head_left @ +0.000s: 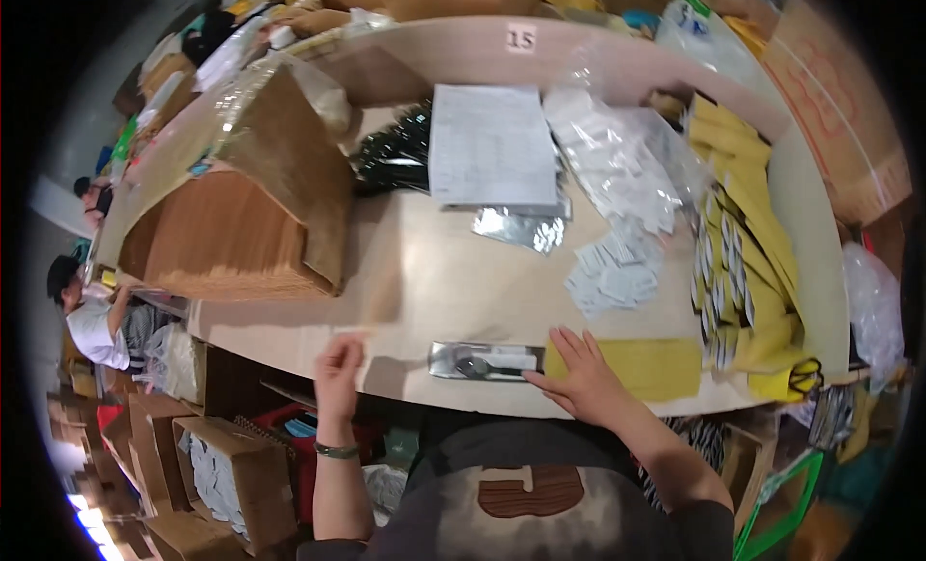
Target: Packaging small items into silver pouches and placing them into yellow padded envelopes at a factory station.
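My left hand is raised over the front edge of the table, its fingers closed in a pinch. Whatever it may hold is too small and blurred to make out. My right hand lies with fingers stretched out on a flat yellow cloth-like piece. Its thumb side reaches the right end of a flat silver packet. On the packet show a dark round-ended object and a white label.
An open cardboard box stands at left. Behind are black glossy strips, a white paper sheet, silver bags and clear plastic. Small white labels and a yellow pile lie right. A person is far left.
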The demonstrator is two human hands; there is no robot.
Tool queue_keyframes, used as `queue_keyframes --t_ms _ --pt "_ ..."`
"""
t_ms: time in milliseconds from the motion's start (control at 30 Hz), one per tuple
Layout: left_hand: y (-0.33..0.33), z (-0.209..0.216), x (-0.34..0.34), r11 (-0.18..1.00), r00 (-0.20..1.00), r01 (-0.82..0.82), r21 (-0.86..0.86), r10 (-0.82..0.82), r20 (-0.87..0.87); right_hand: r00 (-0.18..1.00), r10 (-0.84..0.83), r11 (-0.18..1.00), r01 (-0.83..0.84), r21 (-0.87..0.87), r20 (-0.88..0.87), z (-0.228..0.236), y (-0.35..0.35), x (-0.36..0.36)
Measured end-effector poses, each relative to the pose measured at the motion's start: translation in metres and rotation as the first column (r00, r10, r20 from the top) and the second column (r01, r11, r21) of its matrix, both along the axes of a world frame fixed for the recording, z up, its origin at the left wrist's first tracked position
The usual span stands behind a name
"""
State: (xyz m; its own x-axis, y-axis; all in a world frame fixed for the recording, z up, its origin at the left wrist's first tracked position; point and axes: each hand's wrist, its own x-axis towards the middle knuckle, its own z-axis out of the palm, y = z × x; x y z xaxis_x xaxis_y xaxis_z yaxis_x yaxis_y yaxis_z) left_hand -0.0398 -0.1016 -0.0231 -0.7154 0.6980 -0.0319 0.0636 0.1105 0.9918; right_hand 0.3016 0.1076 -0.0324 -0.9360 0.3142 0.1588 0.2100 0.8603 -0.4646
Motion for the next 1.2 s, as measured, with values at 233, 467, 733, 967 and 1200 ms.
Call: queue_keyframes --t_ms 233,467,733,967,1200 --pt "0.038 0.017 0.023 0.757 0.756 0.326 -0.566 -0.568 -0.326 0.998 -0.054 0.987 0.051 0.151 0.012 -0.01 -0.014 0.016" --pt "0.079 0.0 0.107 0.896 0.726 0.099 -0.433 -0.363 -0.584 0.993 -0.098 0.994 0.101 0.037 -0.057 -0.002 -0.032 -0.018" --pt "0.086 -0.004 0.157 0.817 0.772 0.529 -0.23 -0.576 -0.27 0.99 -0.125 0.989 0.13 0.077 -0.067 -0.005 -0.027 -0.014" --pt "0.076 0.013 0.11 0.746 0.152 0.463 -0.478 -0.598 -0.787 0.998 0.029 0.998 -0.027 0.056 -0.049 0.009 -0.035 -0.023" --pt "0.079 0.044 0.091 0.786 0.667 0.317 -0.53 -0.582 -0.464 0.911 -0.409 0.883 0.381 -0.274 -0.05 0.123 0.119 0.053"
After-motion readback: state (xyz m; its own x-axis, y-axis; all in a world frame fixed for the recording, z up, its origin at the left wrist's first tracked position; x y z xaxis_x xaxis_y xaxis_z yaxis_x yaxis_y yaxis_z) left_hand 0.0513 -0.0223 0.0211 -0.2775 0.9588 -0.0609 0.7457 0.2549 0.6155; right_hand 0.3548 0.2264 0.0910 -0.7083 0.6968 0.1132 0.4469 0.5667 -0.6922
